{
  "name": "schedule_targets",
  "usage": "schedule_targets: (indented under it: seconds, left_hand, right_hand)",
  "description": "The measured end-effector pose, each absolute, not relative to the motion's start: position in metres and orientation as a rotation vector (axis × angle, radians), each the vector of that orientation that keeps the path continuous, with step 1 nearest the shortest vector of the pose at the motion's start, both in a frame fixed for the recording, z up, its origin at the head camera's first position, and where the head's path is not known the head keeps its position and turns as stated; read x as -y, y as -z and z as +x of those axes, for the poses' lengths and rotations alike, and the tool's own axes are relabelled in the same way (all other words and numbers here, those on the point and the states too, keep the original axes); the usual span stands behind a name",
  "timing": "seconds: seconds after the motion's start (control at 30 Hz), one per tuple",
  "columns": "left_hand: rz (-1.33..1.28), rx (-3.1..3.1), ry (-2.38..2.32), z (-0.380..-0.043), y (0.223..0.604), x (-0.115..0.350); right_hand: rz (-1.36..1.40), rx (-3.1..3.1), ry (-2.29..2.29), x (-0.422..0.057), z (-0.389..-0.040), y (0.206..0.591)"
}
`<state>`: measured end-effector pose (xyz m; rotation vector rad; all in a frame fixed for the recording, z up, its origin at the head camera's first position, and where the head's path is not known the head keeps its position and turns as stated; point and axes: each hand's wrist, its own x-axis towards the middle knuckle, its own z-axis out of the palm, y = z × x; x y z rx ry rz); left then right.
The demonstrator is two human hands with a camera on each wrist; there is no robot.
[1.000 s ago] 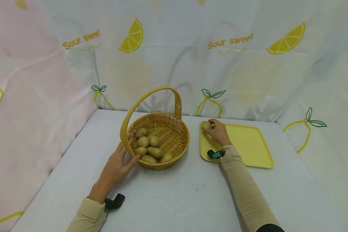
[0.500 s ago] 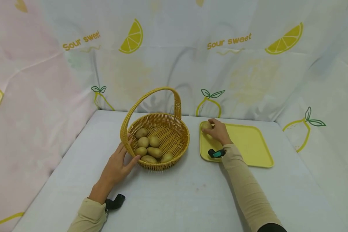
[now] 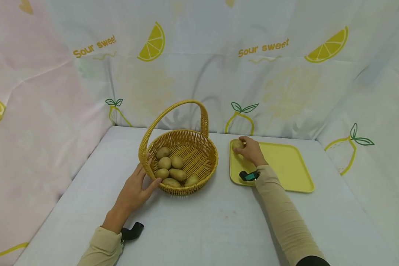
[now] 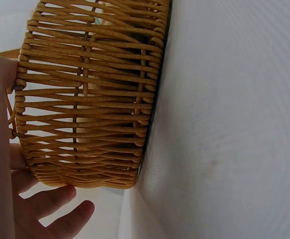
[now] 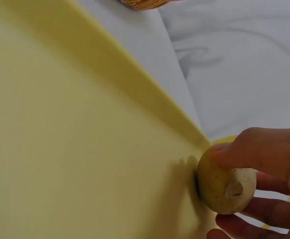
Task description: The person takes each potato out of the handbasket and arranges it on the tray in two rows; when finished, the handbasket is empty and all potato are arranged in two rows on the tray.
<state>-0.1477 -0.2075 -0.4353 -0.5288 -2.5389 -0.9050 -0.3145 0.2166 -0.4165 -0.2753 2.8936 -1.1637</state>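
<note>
My right hand [image 3: 251, 151] pinches a potato [image 3: 237, 144] between thumb and fingers at the far left corner of the yellow tray [image 3: 286, 166]. In the right wrist view, that potato [image 5: 223, 185] shows a pale rough spot and sits close against the tray's surface, its shadow beside it. My left hand [image 3: 132, 192] rests spread against the near left side of the wicker basket [image 3: 199, 159], thumb at the rim. In the left wrist view, its fingers [image 4: 52, 201] reach loosely along the woven wall [image 4: 85, 99]. Several potatoes [image 3: 177, 174] lie inside the basket, mostly toward its left and front.
The basket's tall arched handle [image 3: 173, 107] rises over its left and back. A white cloth covers the table [image 3: 206, 225]. Behind stands a lemon-printed curtain [image 3: 199, 66], close to the table's back edge.
Both hands keep nearly the same places. The potato under my right hand shifts very slightly to the right, while the basket and tray stay put.
</note>
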Motion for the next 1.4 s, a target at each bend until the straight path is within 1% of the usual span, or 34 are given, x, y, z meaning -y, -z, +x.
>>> schedule_targets:
  seconds: [0.2,0.4,0.63,0.77,1.07,1.4]
  left_hand:
    - [-0.528,2.535,0.902,-0.148,0.435,0.208]
    - [-0.533,2.533,0.901,-0.148,0.434,0.208]
    - [-0.54,2.524,0.901,-0.148,0.434,0.208]
    - [-0.541,2.52,0.903,-0.147,0.434,0.208]
    - [-0.526,2.536,0.922,-0.147,0.435,0.209]
    - [-0.531,2.509,0.934,-0.147,0.438,0.208]
  right_hand:
    - [-0.337,-2.902,1.204,-0.216,-0.311,0.405]
    - [-0.474,-2.932,1.316,-0.208,-0.304,0.383]
    - [-0.668,-2.82,1.497,-0.181,-0.291,0.35]
    - [-0.768,-2.732,1.518,-0.162,-0.284,0.34]
    - [-0.998,-2.557,1.449,-0.115,-0.287,0.333]
    - [-1.075,-2.372,1.332,-0.069,-0.298,0.35]
